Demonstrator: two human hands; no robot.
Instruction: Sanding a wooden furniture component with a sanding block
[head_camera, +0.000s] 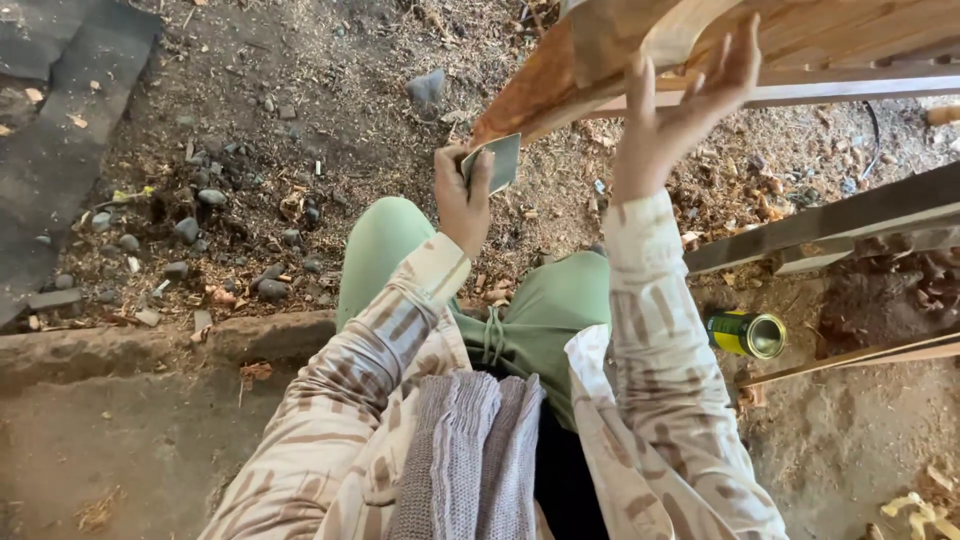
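Mid-scraping: my left hand (462, 195) pinches a flat metal scraper (497, 161) against the lower end of the carved wood piece (560, 80). My right hand (680, 105), fingers spread, steadies the wood from beneath. Next stroke likely needs firm bracing. Green can (748, 333) well below wood.

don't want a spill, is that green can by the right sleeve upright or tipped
Tipped: the green can lies on its side on the dirt, round end facing the camera. Contents: cannot tell.

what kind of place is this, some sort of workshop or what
Most likely an outdoor or open-sided woodworking spot. The dirt ground is littered with wood shavings, planks lie about, and the left hand holds a flat scraper-like card at a carved wooden piece that the right hand steadies.
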